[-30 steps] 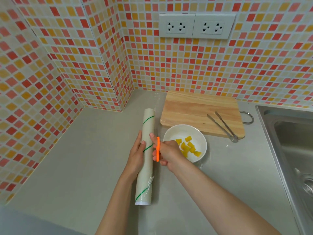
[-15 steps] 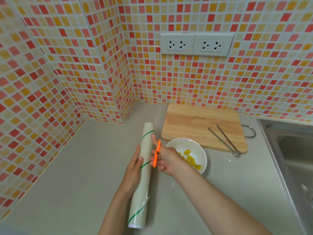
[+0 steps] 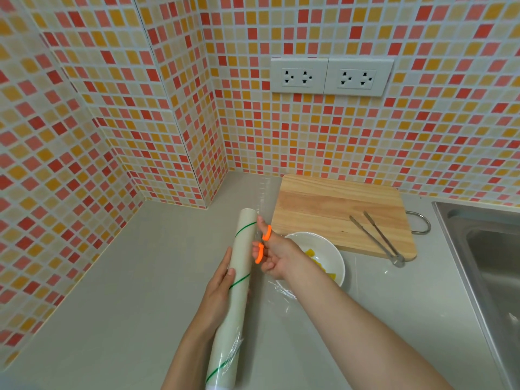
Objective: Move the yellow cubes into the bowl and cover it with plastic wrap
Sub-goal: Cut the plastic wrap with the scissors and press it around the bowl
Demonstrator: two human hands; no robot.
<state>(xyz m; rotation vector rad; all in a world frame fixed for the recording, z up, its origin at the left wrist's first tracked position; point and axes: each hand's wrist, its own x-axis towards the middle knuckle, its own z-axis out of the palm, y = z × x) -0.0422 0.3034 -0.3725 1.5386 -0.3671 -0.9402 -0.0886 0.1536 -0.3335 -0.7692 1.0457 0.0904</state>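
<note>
A white bowl [image 3: 336,253] with several yellow cubes [image 3: 311,252] sits on the grey counter in front of the cutting board. My left hand [image 3: 219,291] grips a long roll of plastic wrap [image 3: 245,249] with green stripes, held lengthwise just left of the bowl. A clear film [image 3: 282,295] stretches from the roll over the bowl and wrinkles on the counter. My right hand [image 3: 281,256] pinches a small orange cutter [image 3: 263,243] against the film beside the roll's far half, and my forearm hides part of the bowl.
A wooden cutting board [image 3: 337,206] lies behind the bowl with metal tongs [image 3: 378,239] on its right part. A steel sink [image 3: 492,263] is at the right. Tiled walls close the left and back, with two sockets [image 3: 332,77] above.
My right hand with the orange cutter has slid along the roll toward its far end. The camera has tilted up, so everything sits lower in view. The roll stays in my left hand.
</note>
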